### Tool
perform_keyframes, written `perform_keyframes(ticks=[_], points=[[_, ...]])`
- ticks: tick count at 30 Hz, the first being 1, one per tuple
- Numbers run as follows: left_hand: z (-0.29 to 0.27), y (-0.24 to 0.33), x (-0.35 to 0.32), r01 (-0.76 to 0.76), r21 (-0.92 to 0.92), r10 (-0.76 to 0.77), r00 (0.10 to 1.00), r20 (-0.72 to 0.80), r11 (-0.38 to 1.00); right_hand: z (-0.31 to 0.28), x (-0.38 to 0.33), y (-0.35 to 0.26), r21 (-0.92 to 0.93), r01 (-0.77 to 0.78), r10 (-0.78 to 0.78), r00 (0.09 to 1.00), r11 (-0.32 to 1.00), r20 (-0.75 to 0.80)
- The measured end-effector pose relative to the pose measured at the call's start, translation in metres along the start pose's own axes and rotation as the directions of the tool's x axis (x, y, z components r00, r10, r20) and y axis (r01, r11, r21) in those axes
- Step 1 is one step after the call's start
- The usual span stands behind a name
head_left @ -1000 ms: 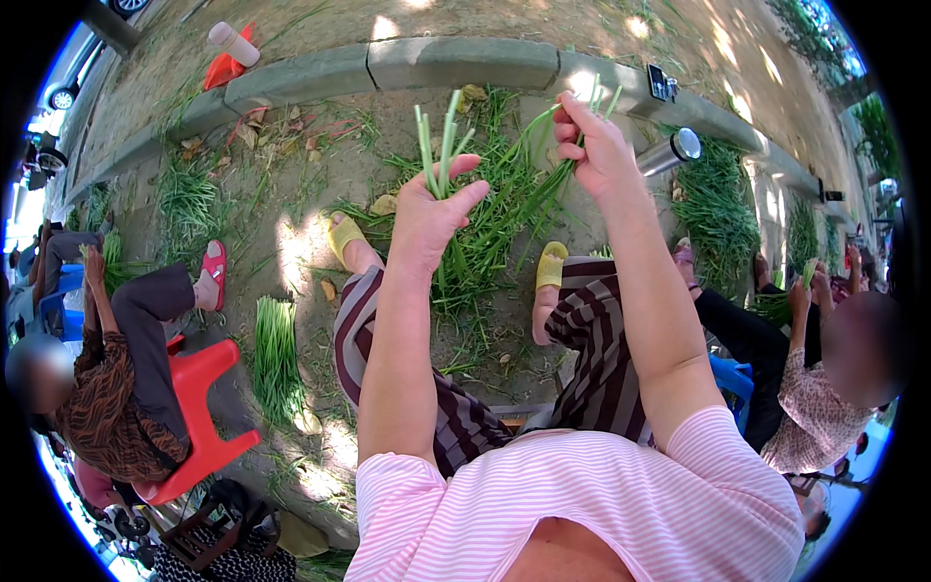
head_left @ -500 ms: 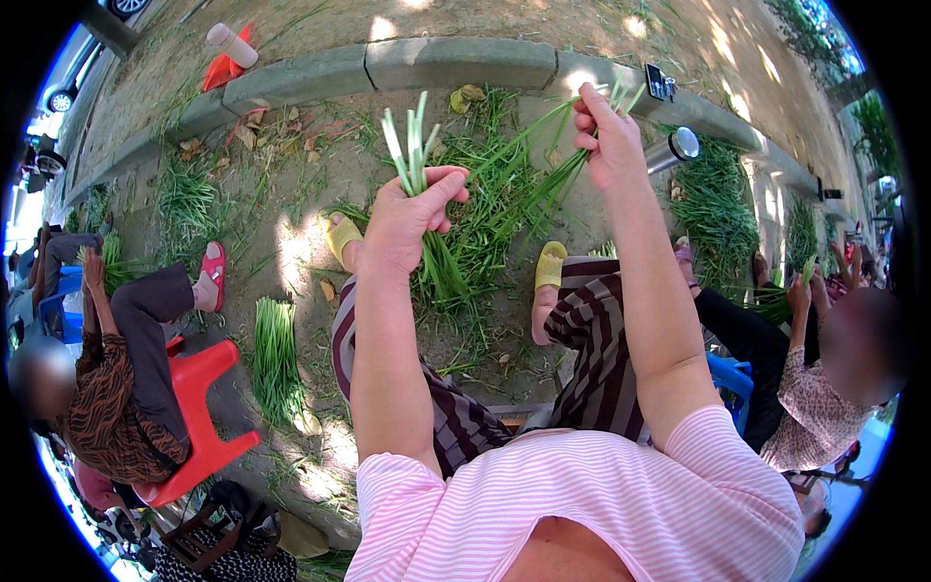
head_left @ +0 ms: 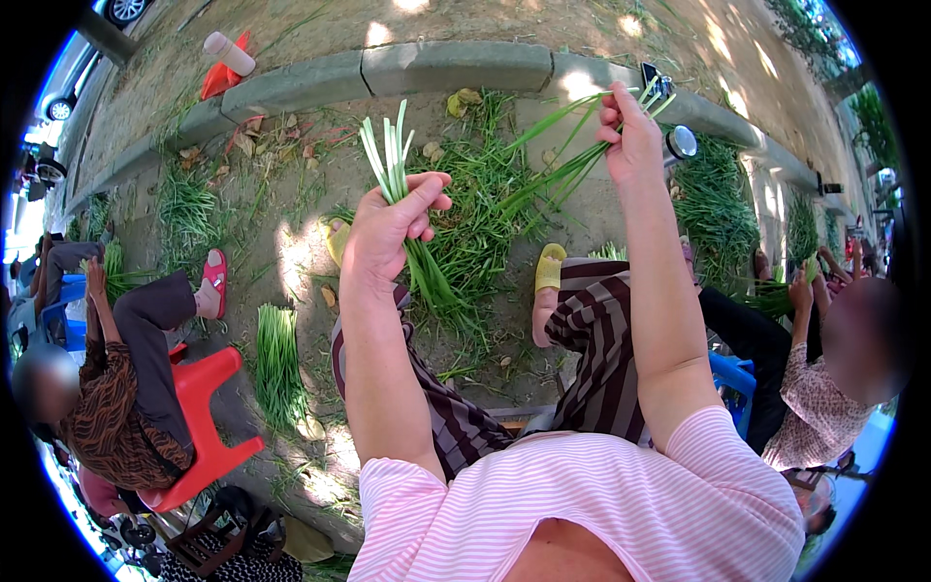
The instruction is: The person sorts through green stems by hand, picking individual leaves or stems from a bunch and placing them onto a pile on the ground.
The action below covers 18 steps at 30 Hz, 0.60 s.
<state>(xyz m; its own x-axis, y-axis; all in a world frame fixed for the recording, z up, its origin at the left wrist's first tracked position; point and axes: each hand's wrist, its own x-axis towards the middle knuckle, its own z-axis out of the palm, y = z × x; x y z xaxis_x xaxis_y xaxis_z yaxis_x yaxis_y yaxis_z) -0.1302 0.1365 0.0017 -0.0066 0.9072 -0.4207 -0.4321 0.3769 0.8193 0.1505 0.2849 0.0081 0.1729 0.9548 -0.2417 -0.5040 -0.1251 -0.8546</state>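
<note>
My left hand (head_left: 393, 228) is closed round a bunch of garlic chives (head_left: 388, 155). Their pale stem ends stick up above the fist, and the green leaves hang below it. Up and to the right, my right hand (head_left: 630, 136) pinches a few more garlic chives (head_left: 574, 173) near their pale ends, with the leaves trailing down to the left. Between my feet spreads a loose heap of green leaves (head_left: 475, 213) on the ground. A neat bundle of chives (head_left: 278, 364) lies to the left of my knees.
Beyond the heap runs a concrete kerb (head_left: 456, 70), with a pink bottle (head_left: 229, 53) by a red bag behind it. A steel flask (head_left: 679, 144) stands near my right hand. People sit on both sides, the left one on a red stool (head_left: 206, 417). Another leaf pile (head_left: 713, 194) lies right.
My left hand has moved slightly left and down with its bunch, whose stems now fan out more. My right hand has shifted right with its chives, so the hands are farther apart.
</note>
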Motion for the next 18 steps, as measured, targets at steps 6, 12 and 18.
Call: perform_keyframes(ticks=[6,12,18], points=[[0.008,0.001,-0.005,0.02,0.312,0.016,0.994,-0.112,0.95,-0.005,0.005,-0.001,0.032,-0.002,0.002,1.0,0.999,-0.004],[0.009,0.002,-0.005,0.075,0.467,0.033,0.976,-0.218,0.881,-0.005,0.005,-0.003,0.008,0.023,-0.024,1.0,1.0,0.009],[0.002,0.0,-0.003,0.067,0.592,0.13,0.95,-0.283,0.803,-0.006,0.004,-0.002,0.015,0.022,-0.022,1.0,1.0,0.02]])
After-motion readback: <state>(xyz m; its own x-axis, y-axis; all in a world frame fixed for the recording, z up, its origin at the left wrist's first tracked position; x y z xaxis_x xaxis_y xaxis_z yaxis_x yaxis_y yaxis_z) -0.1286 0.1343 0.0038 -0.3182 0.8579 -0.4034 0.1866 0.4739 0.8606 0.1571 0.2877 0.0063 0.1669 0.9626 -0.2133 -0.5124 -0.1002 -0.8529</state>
